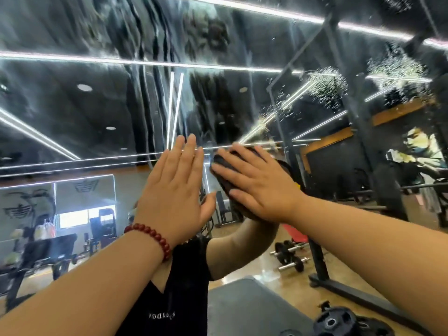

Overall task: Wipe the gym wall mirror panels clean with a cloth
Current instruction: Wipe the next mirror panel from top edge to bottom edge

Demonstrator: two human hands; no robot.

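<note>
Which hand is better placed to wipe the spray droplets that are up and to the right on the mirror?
Right. The right hand already presses the cloth flat on the mirror, just below the droplets. The left hand lies bare on the glass, farther from them.

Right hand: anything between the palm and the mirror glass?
Yes. In the head view a dark cloth lies between the right hand and the mirror, pressed flat.

The mirror (97, 105) is glossy glass, streaked with wet smears and beaded droplets at upper right. The cloth (225, 170) looks dark, matt and soft. The bracelet (150, 235) has smooth, shiny red beads. Reflected dumbbells (289, 259) show bright metal bars.
</note>
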